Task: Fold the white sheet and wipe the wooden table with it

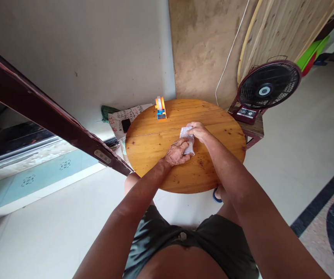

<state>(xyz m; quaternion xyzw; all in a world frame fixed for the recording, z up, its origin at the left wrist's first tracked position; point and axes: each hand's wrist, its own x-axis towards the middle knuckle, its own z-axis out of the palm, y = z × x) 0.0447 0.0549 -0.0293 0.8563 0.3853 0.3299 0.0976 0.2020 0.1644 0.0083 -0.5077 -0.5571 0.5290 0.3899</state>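
At the middle of the round wooden table (152,162), the grip of the left hand (177,153) is closed over, and that of the right hand (198,131) pinched on, a small crumpled white cloth (188,142), judged mid-folding; a steady counter-hold is called for.

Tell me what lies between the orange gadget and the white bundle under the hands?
Only bare wooden table, seen in the head view, separates the orange gadget from the white bundle.

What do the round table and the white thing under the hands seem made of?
Round table: glossy varnished wood; grain, knots and a plank seam show. White thing under left hand and right hand: soft, creased, perhaps cloth or thin plastic; unclear.
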